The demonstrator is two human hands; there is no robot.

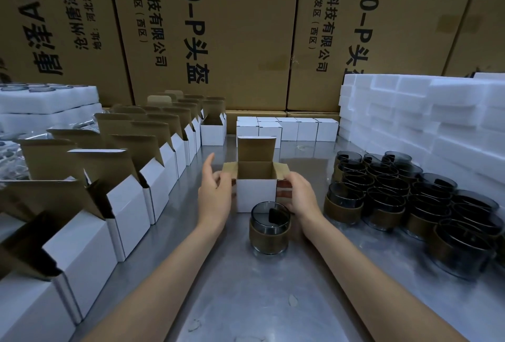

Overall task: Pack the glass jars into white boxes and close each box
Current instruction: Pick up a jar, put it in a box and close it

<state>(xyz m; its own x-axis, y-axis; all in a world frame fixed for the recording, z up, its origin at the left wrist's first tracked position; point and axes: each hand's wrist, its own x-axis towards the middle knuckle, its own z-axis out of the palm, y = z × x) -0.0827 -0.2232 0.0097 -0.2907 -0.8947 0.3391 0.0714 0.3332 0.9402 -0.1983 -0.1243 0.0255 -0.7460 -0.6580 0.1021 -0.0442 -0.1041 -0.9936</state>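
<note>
My right hand (299, 194) curls its fingers over the right side flap of the open white box (256, 194), gripping it; my left hand (214, 191) rests beside the box's left wall, fingers relaxed and spread. The box stands mid-table, lid flap upright, brown inside. Just before it stands one glass jar (269, 228): smoky grey, brown band, upright. More jars (396, 194) cluster right; closed boxes (297, 128) behind. Cartons (218, 27) read "4.0-P".

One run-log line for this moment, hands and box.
open white box: flaps up, no jar seen inside | left hand: open beside box | right hand: on box's right side | glass jar: on table before box
</note>
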